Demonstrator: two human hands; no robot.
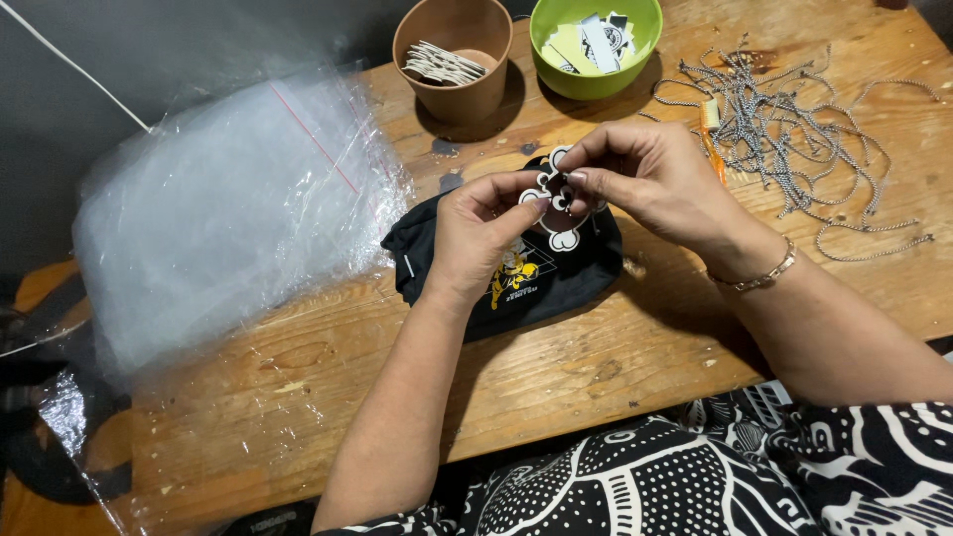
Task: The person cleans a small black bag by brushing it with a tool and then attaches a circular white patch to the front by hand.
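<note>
**A:** What matters in the step in hand?

**B:** Judging by the grip, keeping the small black-and-white cutout charm (558, 203) steady. The left hand (486, 233) should brace it from below while the right hand (650, 179) works at its upper edge, with light pressure so the piece doesn't bend.

**A:** Where is the charm?

**B:** Lifted just above the folded black pouch (506, 268) with a yellow print, mid-worktop (615, 347), between both hands.

**A:** And the fingers?

**B:** Left thumb and forefinger are pressed together on the charm's left edge, the other fingers curled under. The right hand's fingertips pinch at its top; something tiny may be held there, perhaps a chain end, but I can't tell.

**A:** The pose?

**B:** Both forearms come in from the near edge, wrists raised, the right one wearing a bracelet (762, 278).

**A:** Supplies?

**B:** Ball chains (794, 129) lie far right, a green bowl (596, 45) of cutouts and a brown paper cup (454, 60) at the far edge, clear plastic bags (228, 208) left.
</note>
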